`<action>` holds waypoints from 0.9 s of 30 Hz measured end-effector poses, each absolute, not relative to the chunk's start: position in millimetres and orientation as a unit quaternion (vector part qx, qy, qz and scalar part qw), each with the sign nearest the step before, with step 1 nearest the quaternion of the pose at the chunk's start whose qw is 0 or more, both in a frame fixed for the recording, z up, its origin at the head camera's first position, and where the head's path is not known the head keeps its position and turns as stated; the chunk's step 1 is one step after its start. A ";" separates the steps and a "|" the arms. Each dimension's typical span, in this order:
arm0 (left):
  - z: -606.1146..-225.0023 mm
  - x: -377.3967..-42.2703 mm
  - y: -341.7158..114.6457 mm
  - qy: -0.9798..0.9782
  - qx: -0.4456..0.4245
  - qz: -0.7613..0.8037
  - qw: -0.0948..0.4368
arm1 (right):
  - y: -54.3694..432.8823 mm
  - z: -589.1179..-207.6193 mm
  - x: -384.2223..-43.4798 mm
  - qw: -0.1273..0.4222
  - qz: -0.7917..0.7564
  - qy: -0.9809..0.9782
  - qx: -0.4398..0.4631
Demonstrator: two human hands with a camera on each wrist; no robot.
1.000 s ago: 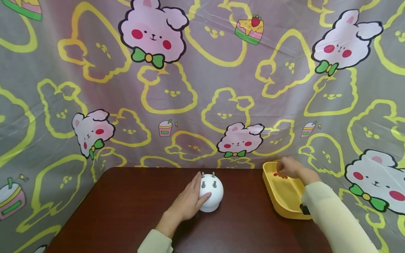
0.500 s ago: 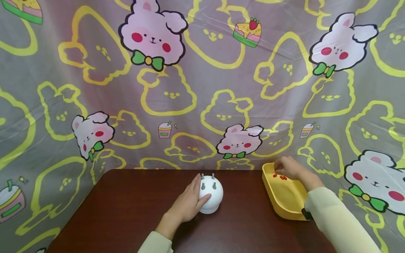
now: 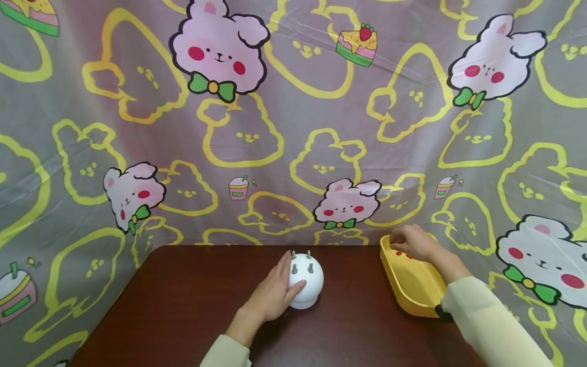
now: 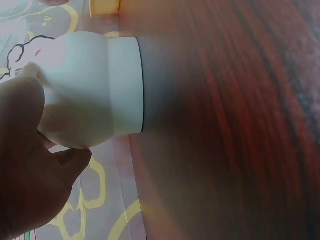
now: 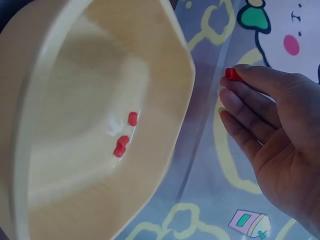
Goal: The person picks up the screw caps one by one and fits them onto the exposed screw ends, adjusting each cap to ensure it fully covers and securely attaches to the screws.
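A white ball-shaped object [image 3: 310, 286] on a flat round base stands on the table, with several grey pegs [image 3: 311, 268] sticking up from its top. My left hand [image 3: 270, 294] holds its left side, fingers along it and thumb across the front. Over the far end of the yellow tray [image 3: 400, 298] is my right hand [image 3: 415, 243]. In the right wrist view, thumb and index finger pinch a small red cylindrical piece [image 5: 232, 74], above the tray's rim. Inside the tray lie more red pieces [image 5: 132, 118], two of them touching.
The dark reddish-brown wooden table [image 3: 183, 300] carries the ball and, at the right, the tray. A grey curtain [image 3: 275, 127] with rabbit prints hangs right behind the table and around its sides.
My right hand has risen slightly and moved left out of the tray, with a red piece now between its fingertips. The left hand and the white ball stay put.
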State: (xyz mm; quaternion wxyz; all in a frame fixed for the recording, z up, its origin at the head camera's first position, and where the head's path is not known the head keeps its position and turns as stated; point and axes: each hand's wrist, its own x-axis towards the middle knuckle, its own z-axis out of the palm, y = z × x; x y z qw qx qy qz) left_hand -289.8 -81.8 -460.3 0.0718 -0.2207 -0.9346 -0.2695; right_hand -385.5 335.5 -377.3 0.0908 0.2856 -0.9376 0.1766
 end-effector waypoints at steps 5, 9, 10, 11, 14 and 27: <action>-459.4 -289.9 -82.1 -0.935 -0.220 -0.270 0.071 | 326.7 -371.5 -381.4 0.086 0.190 -0.933 0.293; -458.2 -289.3 -81.7 -0.935 -0.219 -0.270 0.069 | 322.3 -369.0 -379.6 0.086 0.188 -0.932 0.297; -458.0 -289.0 -81.6 -0.935 -0.219 -0.271 0.068 | 321.5 -368.6 -379.1 0.087 0.188 -0.932 0.297; -458.0 -288.7 -81.6 -0.935 -0.220 -0.271 0.068 | 320.6 -368.2 -378.8 0.087 0.187 -0.932 0.298; -457.8 -288.6 -81.4 -0.935 -0.221 -0.271 0.068 | 318.2 -366.8 -377.4 0.091 0.186 -0.932 0.298; -459.1 -288.3 -81.7 -0.933 -0.223 -0.273 0.075 | 296.3 -369.3 -373.7 0.125 0.218 -0.923 0.293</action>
